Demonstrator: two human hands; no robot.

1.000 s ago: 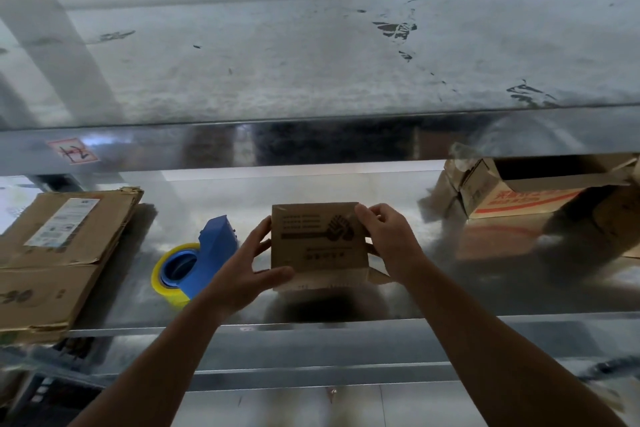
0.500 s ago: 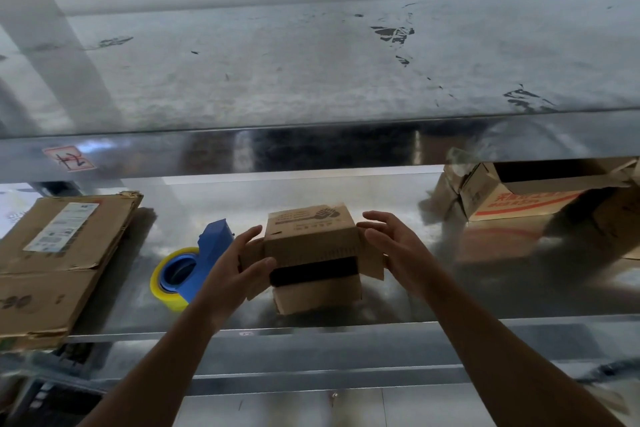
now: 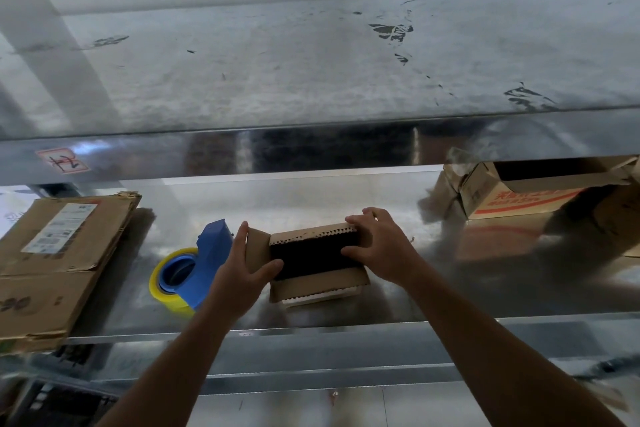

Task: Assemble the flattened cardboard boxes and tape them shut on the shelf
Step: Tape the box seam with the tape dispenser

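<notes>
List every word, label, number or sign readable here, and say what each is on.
Red-bordered sticker on the shelf edge: one handwritten mark, not legible.
White label on the flattened cardboard: print too small.
Dark print lower on it: blurred.
Red characters on the open box: blurred.
Small box: no print showing.

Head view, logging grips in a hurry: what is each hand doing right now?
Left hand: grips the small cardboard box by its left side flap.
Right hand: grips the same box at its right end, fingers over the top edge.
</notes>
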